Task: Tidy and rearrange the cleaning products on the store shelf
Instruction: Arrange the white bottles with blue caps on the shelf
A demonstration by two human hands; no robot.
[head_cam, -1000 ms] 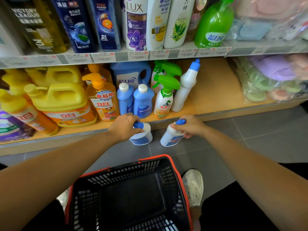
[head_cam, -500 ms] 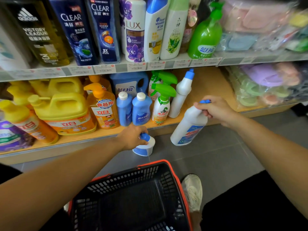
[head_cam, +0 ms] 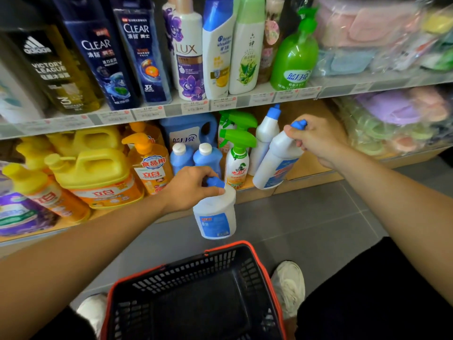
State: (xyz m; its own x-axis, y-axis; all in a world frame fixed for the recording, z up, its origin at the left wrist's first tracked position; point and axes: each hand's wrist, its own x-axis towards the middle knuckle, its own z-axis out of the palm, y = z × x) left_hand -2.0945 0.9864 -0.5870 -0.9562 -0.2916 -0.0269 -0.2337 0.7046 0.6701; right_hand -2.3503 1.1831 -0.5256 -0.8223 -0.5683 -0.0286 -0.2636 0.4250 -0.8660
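From the head view, this is a shop aisle with a grey tiled floor [head_cam: 306, 222] and two shelves: a lower shelf [head_cam: 316, 168] of pale wood and an upper shelf [head_cam: 171, 110] edged with price tags. A black basket [head_cam: 260, 263] with a red rim sits on the floor between the person's two white shoes [head_cam: 289, 283].

I count three white bottles with blue caps. The left hand [head_cam: 188, 187] has its grip clamped round the cap of the left bottle [head_cam: 215, 222], which hangs upright over the floor between the shelf front and the basket. The right hand [head_cam: 316, 141] has its grip closed on the neck of the right bottle [head_cam: 277, 163], which is tilted with its base at the lower shelf's front edge; I cannot tell whether it touches. The third bottle [head_cam: 266, 136] stands on that shelf just behind it.

Beside them stand two green trigger sprays [head_cam: 239, 153], two small blue bottles [head_cam: 182, 155] and one large blue jug [head_cam: 188, 133].
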